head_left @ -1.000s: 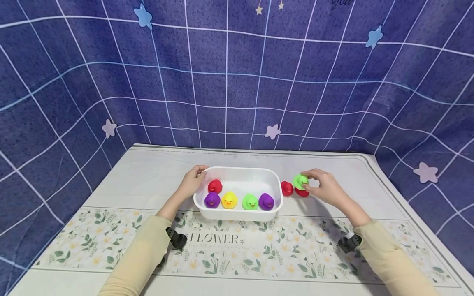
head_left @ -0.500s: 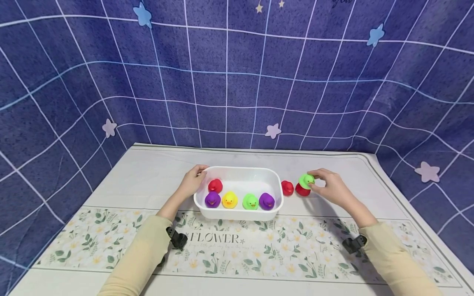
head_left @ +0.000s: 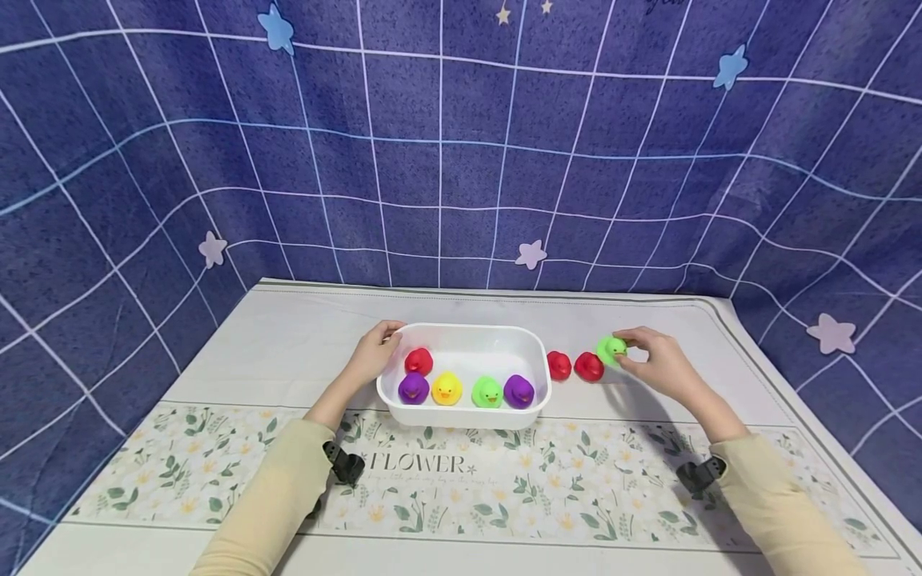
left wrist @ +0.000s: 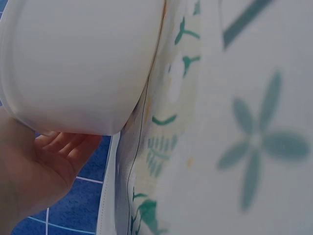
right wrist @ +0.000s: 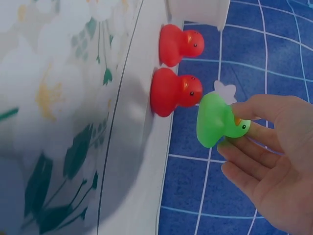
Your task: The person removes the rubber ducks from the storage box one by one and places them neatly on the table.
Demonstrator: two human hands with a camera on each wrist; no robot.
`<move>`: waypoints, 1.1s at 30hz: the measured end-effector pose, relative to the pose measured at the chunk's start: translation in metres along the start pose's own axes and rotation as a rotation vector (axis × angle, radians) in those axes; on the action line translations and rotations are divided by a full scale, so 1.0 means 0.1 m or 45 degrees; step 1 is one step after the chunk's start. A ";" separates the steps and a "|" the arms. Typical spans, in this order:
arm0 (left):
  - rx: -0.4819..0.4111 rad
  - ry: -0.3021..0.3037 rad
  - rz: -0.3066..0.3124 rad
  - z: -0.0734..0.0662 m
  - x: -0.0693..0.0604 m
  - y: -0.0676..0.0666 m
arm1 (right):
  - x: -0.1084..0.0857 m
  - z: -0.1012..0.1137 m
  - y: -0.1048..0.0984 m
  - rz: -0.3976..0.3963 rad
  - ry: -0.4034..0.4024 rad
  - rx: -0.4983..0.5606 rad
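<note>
My right hand [head_left: 659,364] pinches a green rubber duck [head_left: 611,350] between thumb and fingers, held above the table. In the right wrist view the green duck [right wrist: 215,120] appears apart from the table, its head by the thumb. Just left of it, two red rubber ducks [head_left: 589,367] sit side by side on the table. My left hand [head_left: 373,354] grips the left end of a white plastic tub [head_left: 461,417]. Inside the tub are a red duck [head_left: 418,362], two purple ducks [head_left: 519,391], a yellow duck [head_left: 446,389] and another green duck [head_left: 487,393].
The table wears a white cloth [head_left: 317,320] with a floral band [head_left: 562,488] along the front. A blue curtain [head_left: 461,176] with a grid and stars stands behind and at both sides. The tub's right wall is close to the nearer red duck.
My right hand has carried the green duck to the right, from in front of the second red duck to beyond it, uncovering that red duck. The left hand and tub stay put.
</note>
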State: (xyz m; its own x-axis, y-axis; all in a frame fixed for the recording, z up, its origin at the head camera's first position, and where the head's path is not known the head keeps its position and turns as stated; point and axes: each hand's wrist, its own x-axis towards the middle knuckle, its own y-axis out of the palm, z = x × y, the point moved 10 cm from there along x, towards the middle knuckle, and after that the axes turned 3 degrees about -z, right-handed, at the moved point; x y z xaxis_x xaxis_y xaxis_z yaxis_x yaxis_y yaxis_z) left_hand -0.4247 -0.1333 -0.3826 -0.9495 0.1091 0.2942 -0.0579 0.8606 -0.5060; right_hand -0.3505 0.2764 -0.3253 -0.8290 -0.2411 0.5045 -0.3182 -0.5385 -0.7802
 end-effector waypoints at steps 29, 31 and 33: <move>0.048 -0.103 0.018 0.06 0.03 0.04 | -0.16 -0.44 0.16 0.123 0.163 0.026; 0.051 -0.100 0.018 0.07 0.03 0.03 | -0.16 -0.46 0.18 0.128 0.164 0.022; 0.066 -0.087 0.020 0.06 0.03 0.03 | -0.17 -0.49 0.20 0.141 0.173 0.018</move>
State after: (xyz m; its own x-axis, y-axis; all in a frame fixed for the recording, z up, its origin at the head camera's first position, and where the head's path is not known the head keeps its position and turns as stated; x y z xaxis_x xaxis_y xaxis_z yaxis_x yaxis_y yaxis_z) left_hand -0.4298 -0.1333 -0.3880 -0.9692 0.0867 0.2305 -0.0568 0.8319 -0.5520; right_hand -0.3651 0.3092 -0.3673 -0.9135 -0.1891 0.3603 -0.2155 -0.5264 -0.8225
